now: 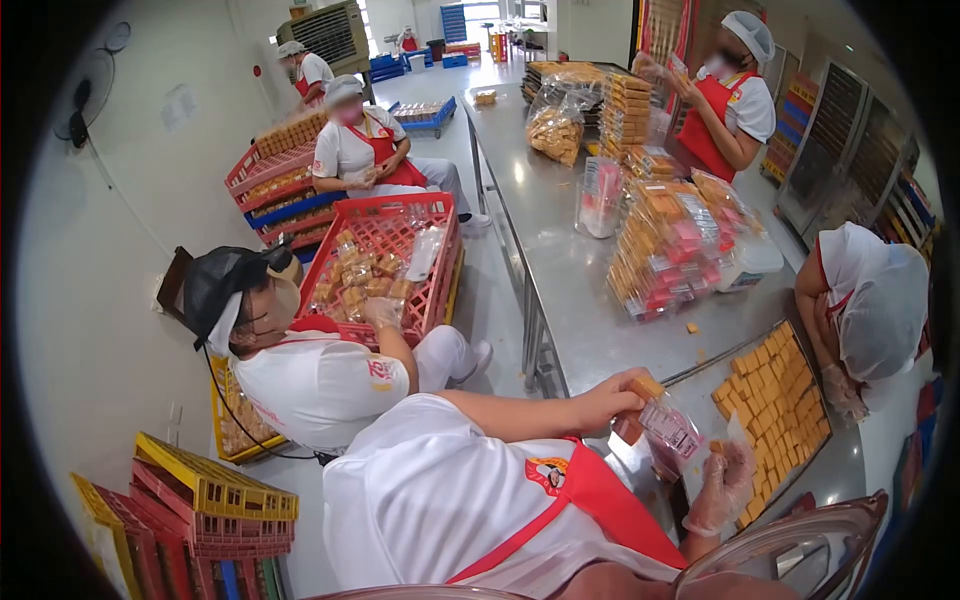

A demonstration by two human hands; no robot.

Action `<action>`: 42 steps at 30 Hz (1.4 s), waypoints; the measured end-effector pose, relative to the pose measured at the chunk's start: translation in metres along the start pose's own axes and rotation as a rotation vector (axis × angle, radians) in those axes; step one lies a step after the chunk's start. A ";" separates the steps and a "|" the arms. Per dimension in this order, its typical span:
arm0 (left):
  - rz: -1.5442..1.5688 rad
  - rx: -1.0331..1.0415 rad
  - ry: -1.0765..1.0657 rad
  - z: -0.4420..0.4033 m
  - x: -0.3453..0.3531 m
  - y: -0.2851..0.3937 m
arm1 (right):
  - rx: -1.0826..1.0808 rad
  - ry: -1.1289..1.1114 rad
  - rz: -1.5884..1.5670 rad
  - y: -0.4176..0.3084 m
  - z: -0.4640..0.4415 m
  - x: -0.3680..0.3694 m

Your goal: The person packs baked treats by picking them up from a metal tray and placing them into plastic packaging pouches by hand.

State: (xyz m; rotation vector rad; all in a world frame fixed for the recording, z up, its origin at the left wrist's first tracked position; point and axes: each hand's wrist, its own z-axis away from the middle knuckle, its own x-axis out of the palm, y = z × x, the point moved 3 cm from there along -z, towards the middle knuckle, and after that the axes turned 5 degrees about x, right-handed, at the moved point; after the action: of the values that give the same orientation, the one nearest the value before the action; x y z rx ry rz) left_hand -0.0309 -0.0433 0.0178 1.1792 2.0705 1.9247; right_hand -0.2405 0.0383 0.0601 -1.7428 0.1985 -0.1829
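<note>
My left hand, bare, grips a clear plastic bag with a printed label and brown bread pieces inside. Close to the bag's other end is my right hand, in a clear plastic glove. Its fingers pinch a small brown bread piece, partly hidden by the glove. Just beyond that hand, a metal tray carries rows of golden toasted bread pieces. Part of the tray lies behind my right hand and the bag.
Packed bags are stacked on the steel table, near a plastic tub. A co-worker leans over the tray's far side. Beside me, another person reaches into a red crate. Stacked crates stand at lower left.
</note>
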 end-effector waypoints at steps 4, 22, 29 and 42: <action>0.098 0.037 0.076 0.000 0.004 0.001 | 0.008 -0.096 0.028 0.009 0.008 0.012; 0.149 0.095 0.018 -0.002 -0.002 -0.007 | 0.265 -0.091 -0.168 0.004 0.003 0.004; 0.487 0.004 -0.059 0.000 0.003 -0.012 | 0.313 -0.090 -0.394 -0.004 0.005 0.009; 0.455 -0.009 0.094 0.001 0.007 -0.012 | -0.094 -0.176 0.243 0.021 0.014 0.011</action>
State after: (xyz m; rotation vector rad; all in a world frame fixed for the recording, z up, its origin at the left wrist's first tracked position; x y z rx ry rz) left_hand -0.0407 -0.0371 0.0098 1.7103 1.9589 2.2041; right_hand -0.2274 0.0456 0.0367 -1.7998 0.2918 0.1588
